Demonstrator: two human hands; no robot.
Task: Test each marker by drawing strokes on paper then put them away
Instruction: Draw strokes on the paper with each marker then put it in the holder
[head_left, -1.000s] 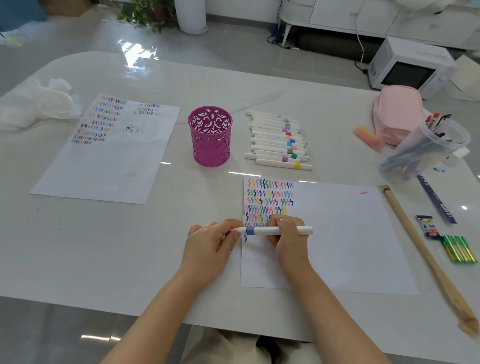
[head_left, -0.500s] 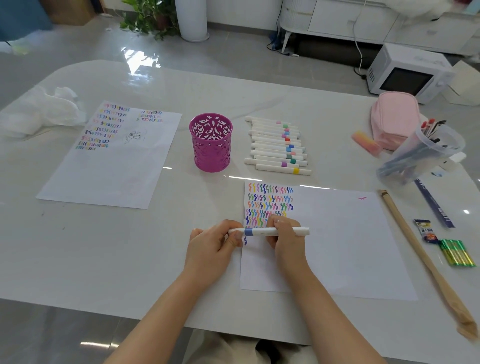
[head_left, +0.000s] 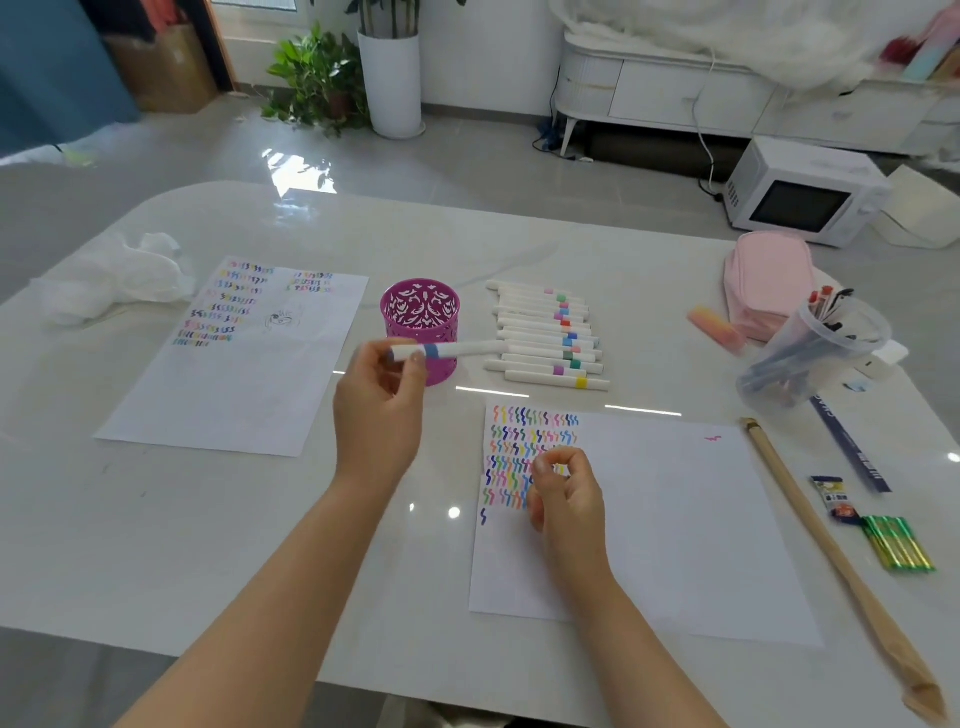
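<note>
Markers (head_left: 548, 335) lay in a neat row on the surface (head_left: 208, 519) at about one o'clock from the pink cup (head_left: 421, 317), all capped, and by their number a good share of the testing looked left to do. Only the head view was given. In it the left hand (head_left: 382, 410) pinched a capped white marker with a blue band (head_left: 447, 350) by its near end, holding it level just in front of the cup, which looked empty as far as its cut-out wall allowed; the judgement was that this one had been tested and was headed for the cup. At five o'clock from that hand, the right hand (head_left: 566, 493) hovered loosely curled over the near sheet of paper (head_left: 675, 519), gripping nothing visible. Rows of coloured squiggles (head_left: 530, 457) filled that sheet's far left corner, with one lone blue stroke beginning a fresh row below them. A second marked sheet (head_left: 244, 364) lay at nine o'clock from the cup.
</note>
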